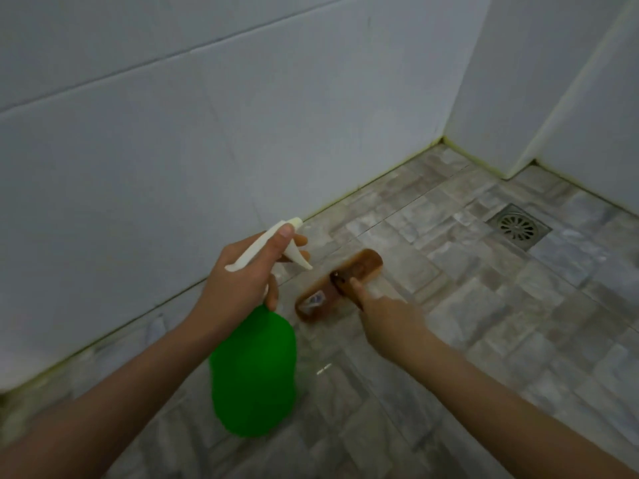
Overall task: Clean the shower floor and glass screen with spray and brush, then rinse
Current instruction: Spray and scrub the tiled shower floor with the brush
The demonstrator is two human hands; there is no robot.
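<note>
My left hand (238,281) grips the white trigger head of a green spray bottle (254,371), thumb along the top, nozzle aimed up and right toward the wall base. A brown wooden scrub brush (337,285) lies on the grey stone-pattern shower floor (484,305), near the wall. My right hand (387,316) holds the brush by its handle, index finger stretched along it; the rest of the grip is hidden behind the hand. No glass screen is in view.
White tiled walls (242,133) meet the floor along a yellowed grout line. A wall corner juts out at the right. A square metal floor drain (518,227) sits at the far right of the floor.
</note>
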